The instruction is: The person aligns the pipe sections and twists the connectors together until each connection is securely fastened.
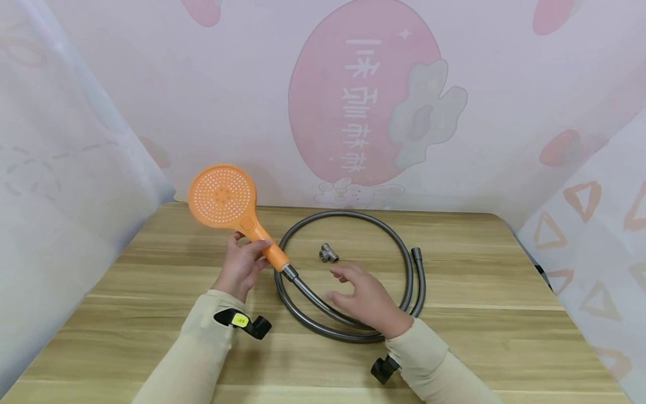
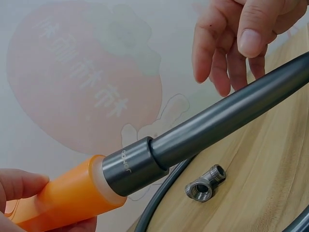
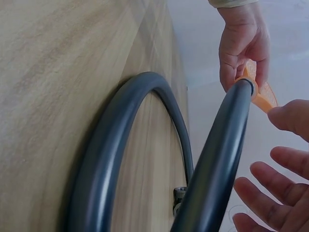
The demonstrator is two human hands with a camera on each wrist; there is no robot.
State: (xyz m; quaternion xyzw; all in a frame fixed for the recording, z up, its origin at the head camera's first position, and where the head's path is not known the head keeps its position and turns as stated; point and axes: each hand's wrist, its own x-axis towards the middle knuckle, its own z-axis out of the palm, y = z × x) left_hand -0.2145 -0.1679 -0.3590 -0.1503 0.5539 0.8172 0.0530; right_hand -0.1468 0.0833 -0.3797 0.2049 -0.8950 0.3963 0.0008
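A pale backdrop, printed with pink fruit shapes, stands behind a wooden table. On this table a dark grey hose lies in a wide loop, and one part of it rises to the orange shower head. The shower head is held above the left side of the table, tilted, its round perforated face turned upward to the head camera. The person's left hand holds the handle between thumb and fingers. The right hand is empty, the fingers spread and slightly bent, near the raised hose. A small metal tee fitting lies inside the loop. The hose's collar meets the handle's end; how tightly, I cannot tell.
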